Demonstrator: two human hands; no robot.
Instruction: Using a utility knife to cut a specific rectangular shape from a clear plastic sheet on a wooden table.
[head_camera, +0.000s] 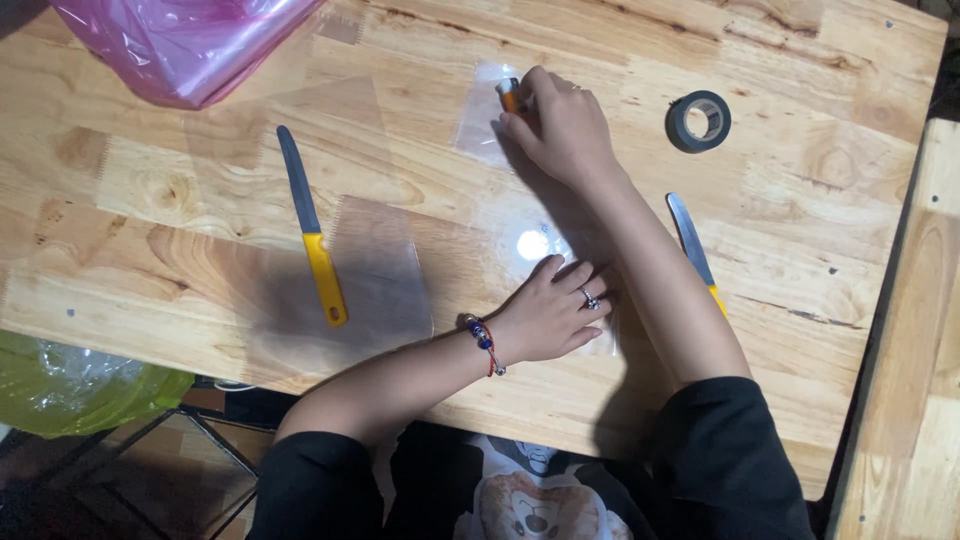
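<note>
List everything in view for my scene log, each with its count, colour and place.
Table: one, light wood, fills the view.
Knives: two, yellow handles; one left of centre, one under the right forearm.
Tape roll: one, dark grey, upper right.
Clear plastic sheets: several, on the table.
Pink bag: one, top left.
Green bag: one, below the table's left edge.
Small orange tool: one, in the right hand.
Left hand: flat on plastic.
Right hand: grips the tool.
</note>
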